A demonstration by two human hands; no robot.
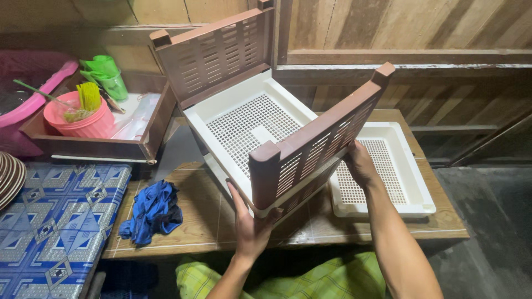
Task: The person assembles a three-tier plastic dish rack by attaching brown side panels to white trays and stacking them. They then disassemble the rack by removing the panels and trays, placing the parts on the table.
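A plastic rack with a white perforated shelf (pixel 244 124) and two brown slotted side panels is tilted up over a low wooden table (pixel 205 221). My left hand (pixel 249 224) grips the near bottom corner of the closer brown side panel (pixel 316 147). My right hand (pixel 360 163) holds the same panel's lower right edge. The far brown panel (pixel 213 52) stands up at the back. A second white perforated tray (pixel 399 166) lies flat on the table to the right, partly under the rack.
A blue crumpled cloth (pixel 152 210) lies on the table's left. A brown tray (pixel 100 145) behind it holds a pink bowl (pixel 83 119) and green cups (pixel 108 75). A blue patterned mat (pixel 50 221) is at left; wooden wall behind.
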